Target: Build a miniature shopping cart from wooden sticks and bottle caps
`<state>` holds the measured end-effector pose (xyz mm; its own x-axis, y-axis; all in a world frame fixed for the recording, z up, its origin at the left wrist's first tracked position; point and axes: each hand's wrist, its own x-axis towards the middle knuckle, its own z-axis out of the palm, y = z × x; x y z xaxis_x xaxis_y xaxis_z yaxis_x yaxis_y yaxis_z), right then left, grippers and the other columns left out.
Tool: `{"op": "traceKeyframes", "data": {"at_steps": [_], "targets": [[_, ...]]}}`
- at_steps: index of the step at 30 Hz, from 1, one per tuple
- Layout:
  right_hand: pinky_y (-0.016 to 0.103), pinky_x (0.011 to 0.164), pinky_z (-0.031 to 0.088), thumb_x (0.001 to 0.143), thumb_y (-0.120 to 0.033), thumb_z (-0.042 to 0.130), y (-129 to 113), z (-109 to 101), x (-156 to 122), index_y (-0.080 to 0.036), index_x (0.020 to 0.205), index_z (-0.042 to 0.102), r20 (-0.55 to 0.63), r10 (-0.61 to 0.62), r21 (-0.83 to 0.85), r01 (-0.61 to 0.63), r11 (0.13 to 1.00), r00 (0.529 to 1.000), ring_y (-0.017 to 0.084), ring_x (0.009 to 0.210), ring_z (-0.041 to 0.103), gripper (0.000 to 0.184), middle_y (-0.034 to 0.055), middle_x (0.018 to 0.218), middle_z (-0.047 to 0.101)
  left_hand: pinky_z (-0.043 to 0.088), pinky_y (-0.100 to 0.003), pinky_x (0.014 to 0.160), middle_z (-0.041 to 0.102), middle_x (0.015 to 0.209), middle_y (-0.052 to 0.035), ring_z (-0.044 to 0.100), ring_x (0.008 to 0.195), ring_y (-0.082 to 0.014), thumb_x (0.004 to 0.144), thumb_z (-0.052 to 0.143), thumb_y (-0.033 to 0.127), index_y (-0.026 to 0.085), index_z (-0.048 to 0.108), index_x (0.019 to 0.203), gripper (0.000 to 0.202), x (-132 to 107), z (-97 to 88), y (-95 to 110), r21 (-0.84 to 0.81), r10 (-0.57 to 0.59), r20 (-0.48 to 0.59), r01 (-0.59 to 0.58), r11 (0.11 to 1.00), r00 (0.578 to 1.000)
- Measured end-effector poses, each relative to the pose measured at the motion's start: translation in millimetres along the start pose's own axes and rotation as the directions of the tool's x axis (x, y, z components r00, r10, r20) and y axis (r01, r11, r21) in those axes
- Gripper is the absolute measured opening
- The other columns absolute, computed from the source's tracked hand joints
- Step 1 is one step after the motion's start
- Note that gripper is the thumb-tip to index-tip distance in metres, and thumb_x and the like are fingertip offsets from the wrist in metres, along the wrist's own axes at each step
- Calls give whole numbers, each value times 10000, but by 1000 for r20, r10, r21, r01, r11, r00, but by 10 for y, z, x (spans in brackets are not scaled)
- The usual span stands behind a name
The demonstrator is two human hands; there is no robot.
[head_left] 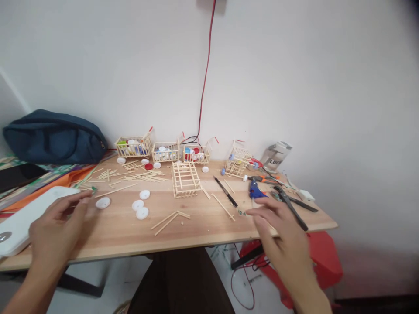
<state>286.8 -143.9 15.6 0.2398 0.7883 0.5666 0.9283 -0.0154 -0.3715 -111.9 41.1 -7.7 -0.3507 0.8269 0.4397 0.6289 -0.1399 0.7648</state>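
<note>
My left hand [57,231] hovers open and empty at the table's [203,226] front left edge, fingertips just short of a white cap [103,203]. My right hand [281,235], also spread and holding nothing, is near the front right corner, fingers just beside the blue glue gun [255,191]. The stick frame [186,179] sits mid-table between them, within easy reach of both, I judge, while stick carts [133,147] line the back edge.

The wooden worktop [203,226] carries many small things. Along its far edge stand three stick baskets [165,151] with coloured caps inside. A dark blue bag [54,137] lies at the far left corner. A stick frame [186,179] sits in the middle, with loose sticks [131,176] left of it. White caps [138,205] lie nearer the front edge. A blue glue gun [255,190] and black pliers [290,205] lie near the right edge.
</note>
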Motion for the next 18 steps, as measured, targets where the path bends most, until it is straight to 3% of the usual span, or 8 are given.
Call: {"op": "traceKeyframes", "data": {"at_steps": [4, 8, 14, 18], "targets": [[478, 903, 485, 917, -362, 466, 162, 376, 282, -223, 806, 745, 121, -13, -65, 21, 998, 993, 302, 1057, 607, 331, 128, 1093, 667, 470, -428, 982, 720, 1093, -27, 660, 973, -268, 750, 545, 523, 248, 710, 1003, 409, 14, 23, -68, 7, -10, 0, 10, 1000, 1000], [509, 930, 469, 916, -322, 442, 329, 545, 178, -201, 920, 758, 259, 0, -74, 19, 997, 966, 331, 1161, 571, 339, 148, 1091, 696, 473, -438, 975, 713, 1118, -35, 660, 970, -276, 746, 538, 539, 237, 708, 1015, 439, 7, 24, -37, 25, -28, 23, 27, 999, 999], [487, 979, 468, 912, -366, 428, 456, 572, 177, -136, 1072, 715, 231, 5, -3, -5, 1000, 973, 301, 1134, 609, 401, 174, 1175, 679, 447, -459, 1003, 708, 1132, -39, 656, 976, -279, 746, 536, 534, 227, 708, 994, 430, 9, 25, -26, 54, -44, 50, 41, 998, 998], [465, 916, 516, 905, -467, 446, 440, 426, 325, -165, 1098, 710, 159, 149, 185, -177, 967, 976, 305, 1156, 600, 444, 165, 1233, 655, 443, -458, 1011, 721, 1089, -45, 662, 952, -278, 743, 530, 536, 226, 712, 978, 429, 18, 31, -67, 69, -30, 33, 28, 997, 999]]}}
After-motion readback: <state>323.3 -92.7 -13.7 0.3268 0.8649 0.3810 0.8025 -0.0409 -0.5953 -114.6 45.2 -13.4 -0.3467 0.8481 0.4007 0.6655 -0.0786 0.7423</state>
